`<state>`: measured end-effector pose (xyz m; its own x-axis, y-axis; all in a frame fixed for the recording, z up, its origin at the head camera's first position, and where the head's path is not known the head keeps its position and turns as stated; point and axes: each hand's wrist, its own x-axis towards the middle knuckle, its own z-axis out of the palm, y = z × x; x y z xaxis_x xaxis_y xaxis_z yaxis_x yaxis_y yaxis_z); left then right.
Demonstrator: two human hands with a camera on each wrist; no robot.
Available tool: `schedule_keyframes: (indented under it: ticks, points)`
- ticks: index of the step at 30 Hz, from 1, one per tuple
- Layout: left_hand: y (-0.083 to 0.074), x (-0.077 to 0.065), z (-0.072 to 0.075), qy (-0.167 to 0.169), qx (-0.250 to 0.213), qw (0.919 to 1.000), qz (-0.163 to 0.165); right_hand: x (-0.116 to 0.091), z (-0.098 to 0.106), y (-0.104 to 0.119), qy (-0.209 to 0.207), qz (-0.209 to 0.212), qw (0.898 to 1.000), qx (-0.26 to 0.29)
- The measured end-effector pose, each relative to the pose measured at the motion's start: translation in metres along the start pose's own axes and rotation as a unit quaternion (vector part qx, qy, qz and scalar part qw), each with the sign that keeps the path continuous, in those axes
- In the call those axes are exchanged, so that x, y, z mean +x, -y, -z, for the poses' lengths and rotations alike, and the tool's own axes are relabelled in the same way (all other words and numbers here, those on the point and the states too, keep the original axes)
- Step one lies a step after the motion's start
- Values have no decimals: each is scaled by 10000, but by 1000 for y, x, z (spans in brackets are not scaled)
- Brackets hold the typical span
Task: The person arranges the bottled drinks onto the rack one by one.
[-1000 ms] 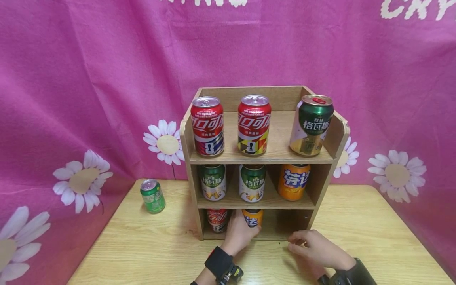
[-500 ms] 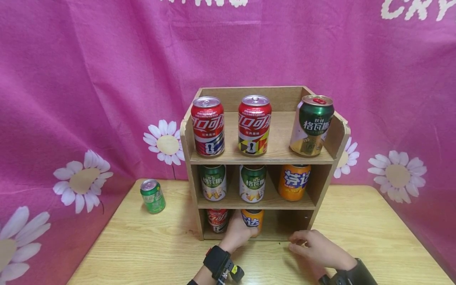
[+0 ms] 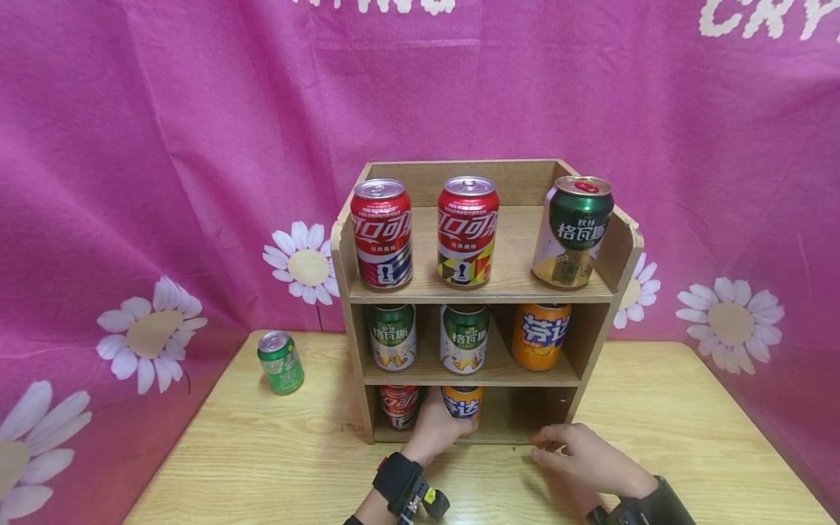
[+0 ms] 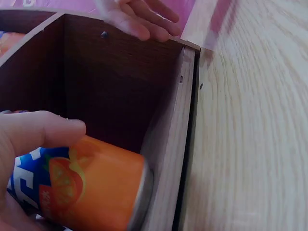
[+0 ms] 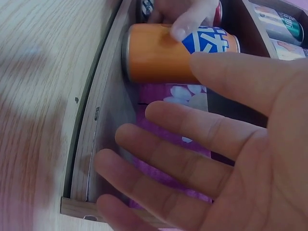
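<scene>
On the bottom board of a wooden shelf point(image 3: 482, 297), my left hand point(image 3: 434, 429) grips an orange soda can point(image 3: 467, 407) in the middle spot. The can stands upright, its base on the board. Its thumb point(image 4: 53, 129) lies across the label in the left wrist view, while the other fingers are mostly hidden behind the can. A red cola can point(image 3: 399, 405) stands just left of this hand. My right hand point(image 3: 587, 456) is near the shelf's lower right corner, holding nothing. In the right wrist view its fingers point(image 5: 178, 159) are spread and slightly bent.
Two red cola cans point(image 3: 383, 233) and a green-and-gold can point(image 3: 574, 232) stand on top. The middle level holds two green-and-white cans point(image 3: 464, 339) and another orange can point(image 3: 542, 336). A green can point(image 3: 281, 362) stands on the table point(image 3: 262, 452), left of the shelf.
The orange can in my left hand has turned and shifted slightly left, so more of its label faces forward. My left wrist has tilted a little. The right hand stays in place.
</scene>
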<state>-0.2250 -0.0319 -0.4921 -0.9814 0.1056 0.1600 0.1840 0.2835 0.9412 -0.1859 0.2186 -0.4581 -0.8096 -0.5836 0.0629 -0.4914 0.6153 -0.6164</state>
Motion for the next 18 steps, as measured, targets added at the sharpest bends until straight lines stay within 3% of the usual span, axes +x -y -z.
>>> schedule_keyframes:
  ticks: [6, 14, 18]
  points:
    - [1, -1, 1, 98, 16, 9999, 129, 0, 0, 0, -39, 87, 9999, -31]
    - [2, 0, 1, 70, 420, 9990, -120, 1, 0, -1, -78, 161, 9998, -124]
    - [3, 0, 1, 187, 318, 9993, -64, 0, -1, -1, -71, 139, 9998, -142]
